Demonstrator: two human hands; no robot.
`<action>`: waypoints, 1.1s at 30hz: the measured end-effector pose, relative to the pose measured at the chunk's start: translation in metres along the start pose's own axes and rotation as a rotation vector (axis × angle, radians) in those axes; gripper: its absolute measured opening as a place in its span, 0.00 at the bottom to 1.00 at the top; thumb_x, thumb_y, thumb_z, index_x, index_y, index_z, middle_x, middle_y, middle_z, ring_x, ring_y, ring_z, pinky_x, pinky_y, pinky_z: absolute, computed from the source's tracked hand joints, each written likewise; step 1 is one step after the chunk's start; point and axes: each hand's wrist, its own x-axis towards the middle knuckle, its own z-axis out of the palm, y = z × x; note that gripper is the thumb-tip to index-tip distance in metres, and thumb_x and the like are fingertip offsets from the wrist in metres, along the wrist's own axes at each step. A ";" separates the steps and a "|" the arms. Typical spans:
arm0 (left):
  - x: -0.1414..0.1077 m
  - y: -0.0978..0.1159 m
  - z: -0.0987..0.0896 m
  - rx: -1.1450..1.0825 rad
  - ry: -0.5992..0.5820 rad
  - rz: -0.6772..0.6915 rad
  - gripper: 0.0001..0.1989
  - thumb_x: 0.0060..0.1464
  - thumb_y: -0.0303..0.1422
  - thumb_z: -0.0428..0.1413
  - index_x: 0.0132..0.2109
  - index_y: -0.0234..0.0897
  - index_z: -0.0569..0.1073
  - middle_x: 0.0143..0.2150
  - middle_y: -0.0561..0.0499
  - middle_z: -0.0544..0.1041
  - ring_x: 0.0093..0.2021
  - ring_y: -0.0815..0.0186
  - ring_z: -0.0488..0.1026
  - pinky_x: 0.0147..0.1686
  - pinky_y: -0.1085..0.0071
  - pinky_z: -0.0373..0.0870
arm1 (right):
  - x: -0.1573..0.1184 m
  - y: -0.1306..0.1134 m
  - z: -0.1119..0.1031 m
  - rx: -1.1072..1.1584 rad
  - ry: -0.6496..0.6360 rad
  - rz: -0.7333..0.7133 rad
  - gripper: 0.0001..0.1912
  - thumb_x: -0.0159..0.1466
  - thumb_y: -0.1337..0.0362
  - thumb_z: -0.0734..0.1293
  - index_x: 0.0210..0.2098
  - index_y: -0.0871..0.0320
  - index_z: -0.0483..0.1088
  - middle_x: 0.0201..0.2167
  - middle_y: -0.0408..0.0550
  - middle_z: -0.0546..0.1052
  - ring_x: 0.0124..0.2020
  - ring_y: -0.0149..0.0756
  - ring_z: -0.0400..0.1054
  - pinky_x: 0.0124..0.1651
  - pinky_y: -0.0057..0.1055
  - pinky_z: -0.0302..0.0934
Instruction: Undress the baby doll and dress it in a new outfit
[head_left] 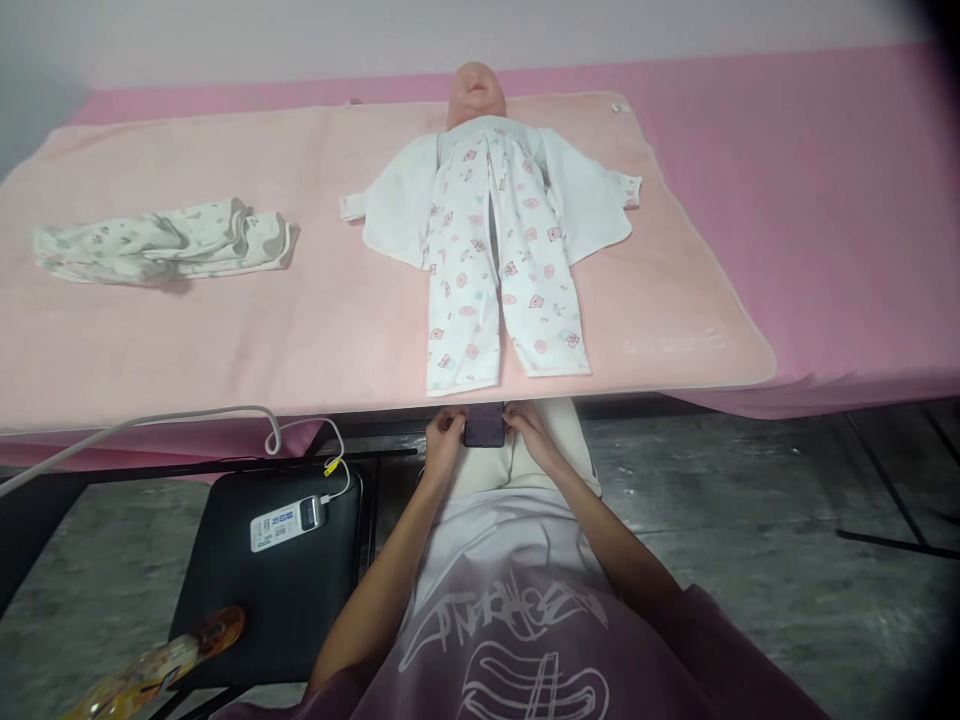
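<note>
Pinching phone (484, 430) with left hand (448, 430) at nine o'clock, right hand (529, 427) at three; probably light, stiff, slippery, best held by edges.

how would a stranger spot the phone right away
Start at the pink table. Just below its near edge, over pale trousers, the phone sits between the left hand and right hand. Unlike the white device on the black seat, it is dark and held.

Lettering on the T-shirt (540, 640), the power bank (286, 523) and the pink mat (675, 300), by its near right corner, is unreadable.
</note>
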 end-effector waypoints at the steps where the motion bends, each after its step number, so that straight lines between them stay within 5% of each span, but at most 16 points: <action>1: -0.001 0.000 0.000 -0.005 -0.001 -0.009 0.18 0.51 0.46 0.71 0.40 0.36 0.86 0.43 0.43 0.85 0.45 0.56 0.80 0.43 0.67 0.74 | 0.000 0.000 0.000 0.000 -0.003 0.001 0.20 0.62 0.45 0.73 0.43 0.52 0.70 0.40 0.46 0.74 0.40 0.43 0.71 0.47 0.42 0.66; 14: -0.003 0.002 -0.002 0.026 -0.014 0.016 0.16 0.55 0.46 0.70 0.39 0.37 0.84 0.40 0.46 0.84 0.44 0.58 0.79 0.47 0.67 0.74 | -0.003 -0.007 -0.002 -0.065 -0.057 -0.023 0.33 0.53 0.43 0.85 0.43 0.50 0.66 0.44 0.47 0.73 0.42 0.42 0.69 0.43 0.39 0.68; 22: -0.002 0.001 -0.002 0.044 -0.012 0.025 0.14 0.55 0.45 0.69 0.38 0.37 0.83 0.40 0.46 0.84 0.45 0.59 0.79 0.51 0.66 0.73 | -0.005 -0.006 0.005 -0.082 -0.024 0.008 0.37 0.50 0.42 0.88 0.44 0.50 0.65 0.37 0.42 0.71 0.36 0.39 0.68 0.39 0.38 0.65; 33: -0.001 0.000 0.002 0.043 -0.002 0.039 0.13 0.53 0.42 0.71 0.37 0.37 0.84 0.39 0.47 0.83 0.41 0.60 0.77 0.47 0.67 0.71 | -0.004 -0.004 0.001 -0.051 -0.020 -0.022 0.26 0.63 0.42 0.79 0.44 0.51 0.68 0.44 0.47 0.75 0.47 0.45 0.72 0.54 0.42 0.68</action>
